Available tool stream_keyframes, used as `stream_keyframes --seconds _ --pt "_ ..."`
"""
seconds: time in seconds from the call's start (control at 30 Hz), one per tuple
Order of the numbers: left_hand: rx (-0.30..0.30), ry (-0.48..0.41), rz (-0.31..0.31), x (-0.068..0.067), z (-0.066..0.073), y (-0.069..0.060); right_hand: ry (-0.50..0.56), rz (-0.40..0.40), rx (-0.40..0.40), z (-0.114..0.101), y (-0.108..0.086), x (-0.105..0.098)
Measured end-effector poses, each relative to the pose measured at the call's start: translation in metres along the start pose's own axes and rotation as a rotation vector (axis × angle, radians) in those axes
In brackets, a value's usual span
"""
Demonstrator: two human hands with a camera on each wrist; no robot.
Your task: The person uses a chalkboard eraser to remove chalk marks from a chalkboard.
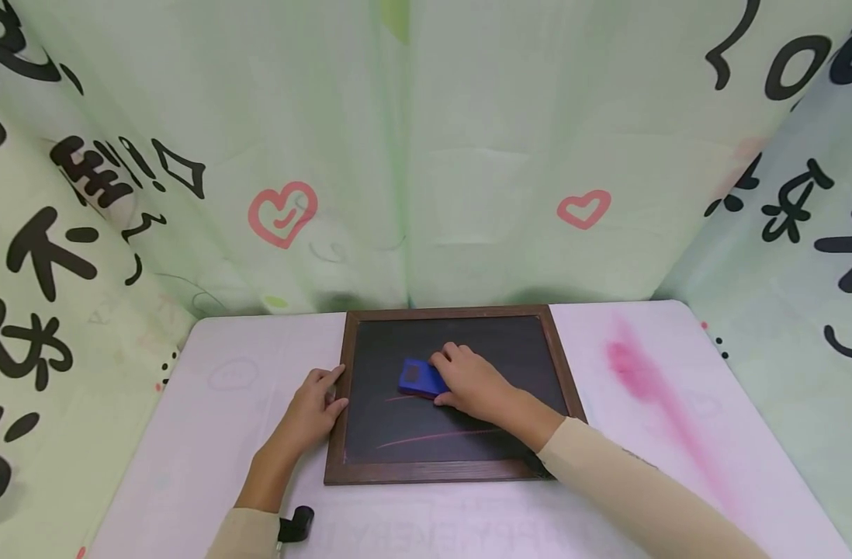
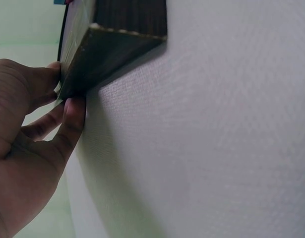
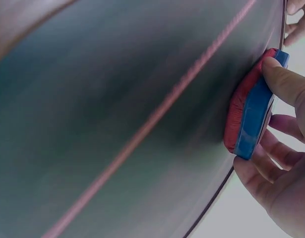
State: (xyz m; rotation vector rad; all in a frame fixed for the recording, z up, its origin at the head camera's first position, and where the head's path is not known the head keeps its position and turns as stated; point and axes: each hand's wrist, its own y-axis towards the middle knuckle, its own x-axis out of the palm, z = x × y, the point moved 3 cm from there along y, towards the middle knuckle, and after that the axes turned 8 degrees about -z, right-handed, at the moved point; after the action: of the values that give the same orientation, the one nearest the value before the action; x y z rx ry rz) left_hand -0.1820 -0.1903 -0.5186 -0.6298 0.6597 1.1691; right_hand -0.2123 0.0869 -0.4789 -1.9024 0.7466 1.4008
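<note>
In the head view, one brown wooden frame (image 1: 440,470) holds a black chalkboard panel (image 1: 398,341), lying on a white table (image 1: 209,435). Over the panel, the right hand (image 1: 475,388) clamps one blue block eraser (image 1: 419,378), its underside mostly hidden. Two pink lines (image 1: 440,437) show on the panel. The left hand (image 1: 307,415) grips the frame's left edge, thumb and forefinger apart. Two pink hearts (image 1: 283,223) mark the cloth behind the frame.

The left wrist view shows thumb and fingertips at the frame's edge; some fingers overlap.

In the right wrist view, thumb and fingers pinch the eraser, red felt (image 3: 239,111) facing the panel; the left hand is cut off.
</note>
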Motion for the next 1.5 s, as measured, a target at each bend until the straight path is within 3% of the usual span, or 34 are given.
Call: stream_keyframes --seconds 0.73,1.17,1.5 --pt "0.024 -0.012 -0.002 -0.001 0.000 0.002 -0.145 -0.061 -0.132 -0.061 0.046 0.006" --pt "0.025 -0.021 0.012 -0.001 0.000 0.002 -0.114 -0.042 -0.140 -0.061 0.044 0.003" --pt "0.028 -0.009 0.002 -0.001 0.000 0.002 -0.021 -0.064 -0.142 -0.046 0.027 0.002"
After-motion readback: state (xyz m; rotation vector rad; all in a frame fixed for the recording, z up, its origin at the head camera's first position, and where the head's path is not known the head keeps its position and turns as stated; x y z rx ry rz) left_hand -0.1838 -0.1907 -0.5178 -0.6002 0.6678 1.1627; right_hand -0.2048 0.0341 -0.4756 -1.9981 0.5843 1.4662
